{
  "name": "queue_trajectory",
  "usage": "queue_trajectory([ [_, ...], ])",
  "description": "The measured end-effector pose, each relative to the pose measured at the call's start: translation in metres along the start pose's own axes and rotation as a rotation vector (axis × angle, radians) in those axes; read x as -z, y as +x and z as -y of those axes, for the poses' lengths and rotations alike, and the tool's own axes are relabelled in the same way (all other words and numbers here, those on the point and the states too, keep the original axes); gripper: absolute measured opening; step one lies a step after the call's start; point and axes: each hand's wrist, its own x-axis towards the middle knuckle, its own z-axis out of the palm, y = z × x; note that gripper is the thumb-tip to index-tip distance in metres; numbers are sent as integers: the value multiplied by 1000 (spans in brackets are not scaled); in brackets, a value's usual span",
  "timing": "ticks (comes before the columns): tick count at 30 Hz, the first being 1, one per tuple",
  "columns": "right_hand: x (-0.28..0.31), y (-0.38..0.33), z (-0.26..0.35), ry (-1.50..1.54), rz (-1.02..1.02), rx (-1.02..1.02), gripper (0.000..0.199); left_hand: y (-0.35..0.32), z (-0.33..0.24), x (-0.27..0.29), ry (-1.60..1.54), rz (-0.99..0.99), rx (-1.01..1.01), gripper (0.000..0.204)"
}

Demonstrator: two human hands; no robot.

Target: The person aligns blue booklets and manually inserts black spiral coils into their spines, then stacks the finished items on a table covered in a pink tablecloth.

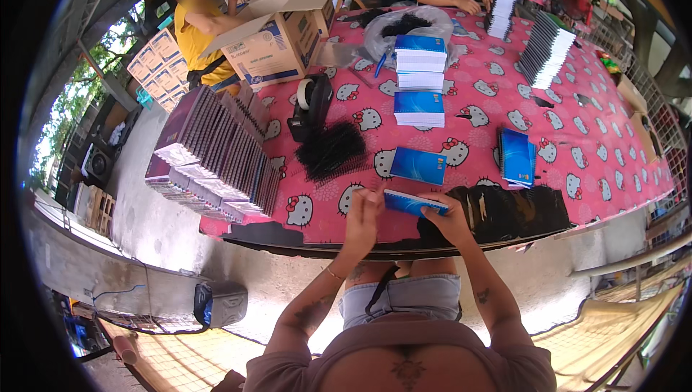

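My right hand (450, 220) grips a small blue-covered notebook (411, 203) near the table's front edge, thumb on top at its right end. My left hand (364, 217) is at the notebook's left end, its fingers drawn together in a pinch; anything between them is too small to make out. Just beyond lies another blue notebook (418, 166), flat on the pink patterned tablecloth (331, 208). To its left is a tangled heap of black binding coils (333, 150). A few blue notebooks (516, 156) lie overlapped to the right.
Stacked spiral notebooks (216, 154) rise at the left, beside a black tape dispenser (311, 107). Blue notebook piles (419, 107) stand ahead, near a plastic bag (375, 35) of black coils. Farther are a cardboard box (270, 46), tall notebook stacks (546, 50) and two people.
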Motion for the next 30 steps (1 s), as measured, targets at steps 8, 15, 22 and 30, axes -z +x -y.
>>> queue_trajectory([
  [8, 4, 0, 0, -14, 18, -34, 29, 3, -52, 11, 608, 80, -381, 16],
  [15, 4, 0, 1, -39, 24, -37, 28, 6, -42, 17, 645, 47, -450, 16],
  [22, 6, -1, 3, -40, 58, -21, 27, 13, -34, 18, 531, 99, -382, 17],
  [30, 10, -1, 7, -52, 151, 14, 26, 34, -50, 30, 757, 535, -445, 22],
])
